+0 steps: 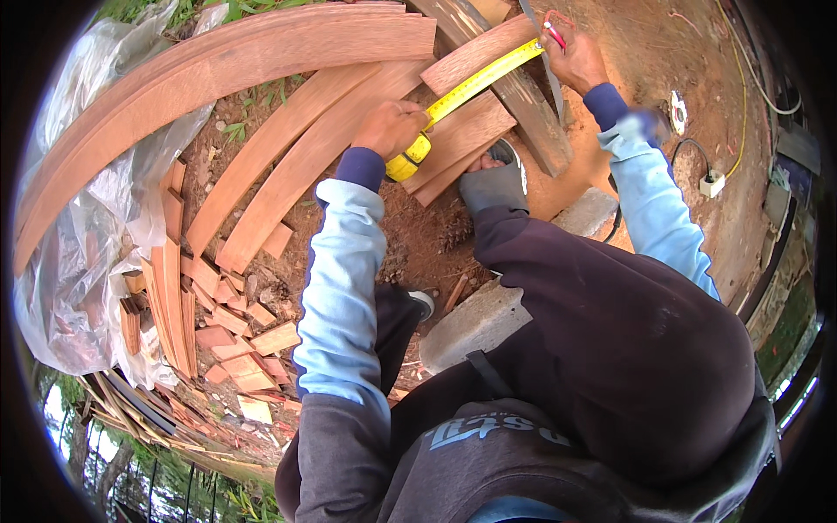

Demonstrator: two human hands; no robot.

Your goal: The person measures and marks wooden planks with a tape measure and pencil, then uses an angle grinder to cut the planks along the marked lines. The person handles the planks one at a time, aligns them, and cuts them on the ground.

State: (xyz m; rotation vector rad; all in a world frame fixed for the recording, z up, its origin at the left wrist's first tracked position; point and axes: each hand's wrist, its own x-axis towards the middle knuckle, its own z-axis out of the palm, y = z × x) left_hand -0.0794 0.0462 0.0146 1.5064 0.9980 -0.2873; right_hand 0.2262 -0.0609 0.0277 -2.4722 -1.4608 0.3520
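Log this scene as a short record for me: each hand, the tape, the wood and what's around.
Left hand: gripping the yellow tape measure
Tape blade: drawn out along a short board
Right hand: holding a red pencil-like tool near the blade's far end
Wood: curved planks, small offcuts
Around: plastic sheet, concrete blocks

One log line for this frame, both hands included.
left hand: gripping yellow tape measure | right hand: holding red pen-like tool | tape blade: extended alongside wooden board
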